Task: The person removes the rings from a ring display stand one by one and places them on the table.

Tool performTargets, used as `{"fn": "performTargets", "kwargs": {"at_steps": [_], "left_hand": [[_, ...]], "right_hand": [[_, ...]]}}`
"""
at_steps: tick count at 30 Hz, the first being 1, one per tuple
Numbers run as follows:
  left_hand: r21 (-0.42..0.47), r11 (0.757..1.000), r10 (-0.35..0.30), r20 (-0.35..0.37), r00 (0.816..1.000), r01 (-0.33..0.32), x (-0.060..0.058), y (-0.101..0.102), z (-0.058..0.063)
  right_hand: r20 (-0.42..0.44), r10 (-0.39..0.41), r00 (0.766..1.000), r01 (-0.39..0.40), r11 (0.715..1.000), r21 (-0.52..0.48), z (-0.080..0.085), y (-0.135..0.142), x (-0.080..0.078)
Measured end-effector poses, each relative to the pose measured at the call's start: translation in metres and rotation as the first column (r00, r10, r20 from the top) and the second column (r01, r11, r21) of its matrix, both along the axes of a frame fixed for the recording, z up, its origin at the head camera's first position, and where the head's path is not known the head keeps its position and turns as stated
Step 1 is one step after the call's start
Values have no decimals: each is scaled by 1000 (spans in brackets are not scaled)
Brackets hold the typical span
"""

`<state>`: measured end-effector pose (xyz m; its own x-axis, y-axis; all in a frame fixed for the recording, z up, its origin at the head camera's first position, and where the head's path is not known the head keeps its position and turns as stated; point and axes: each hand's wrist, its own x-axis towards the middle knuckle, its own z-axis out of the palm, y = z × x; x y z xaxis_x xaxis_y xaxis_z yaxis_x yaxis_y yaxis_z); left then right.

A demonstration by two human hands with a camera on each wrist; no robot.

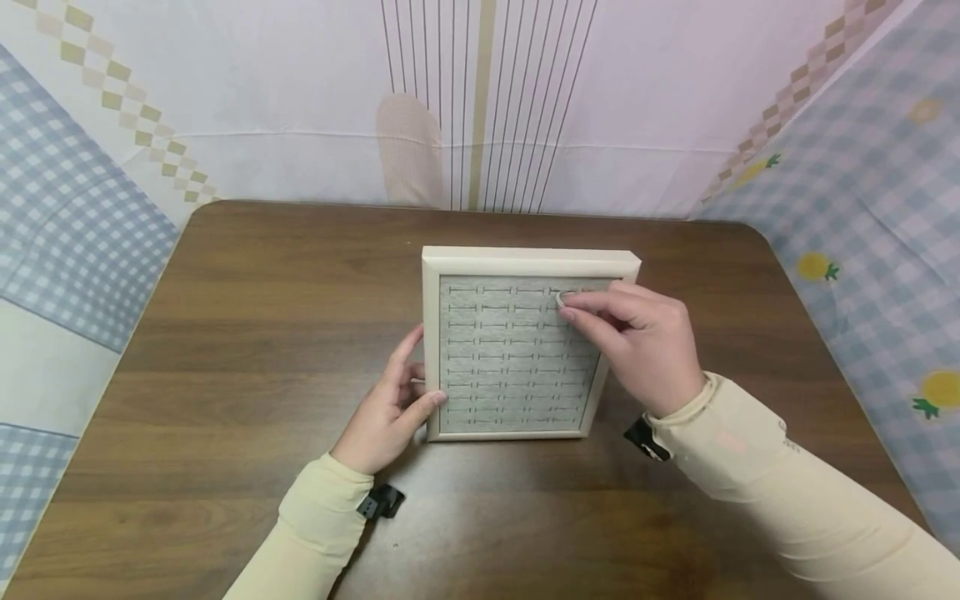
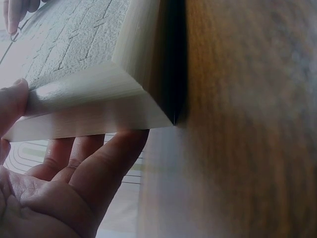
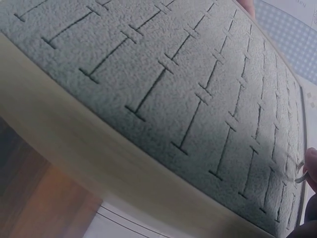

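Observation:
A ring display board (image 1: 517, 350) with a cream frame and grey slotted padding stands tilted up on the table. My left hand (image 1: 390, 417) grips its left edge, thumb on the front of the frame and fingers round the side and back. In my right hand (image 1: 648, 337), thumb and forefinger pinch a small silvery ring (image 1: 560, 300) at the upper right slots. The right wrist view shows the ring (image 3: 301, 173) right at the padding near the board's far edge, partly hidden by the fingertips. Rows of short slits cover the padding, and no other ring shows in them.
The brown wooden table (image 1: 247, 333) has rounded far corners. Behind it hangs a pale striped cloth (image 1: 300, 100); blue checked cloth (image 1: 862, 208) hangs at both sides. A dark wrist camera (image 1: 382, 502) sits on the left cuff, another (image 1: 647, 439) at the right.

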<state>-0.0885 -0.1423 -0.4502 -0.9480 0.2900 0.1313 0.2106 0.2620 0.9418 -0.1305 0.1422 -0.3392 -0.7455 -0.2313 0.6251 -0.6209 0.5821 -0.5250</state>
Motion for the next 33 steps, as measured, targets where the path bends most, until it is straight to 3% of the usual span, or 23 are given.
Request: {"fn": "performTargets", "kwargs": {"at_steps": [19, 33], "left_hand": [[-4, 1000, -1, 1, 1000, 1, 1, -1, 0], [-4, 1000, -5, 15, 1000, 5, -1, -1, 0]], "right_hand": [[-10, 13, 1000, -13, 1000, -16, -6, 19, 18], [22, -85, 996, 84, 996, 27, -24, 60, 41]]}}
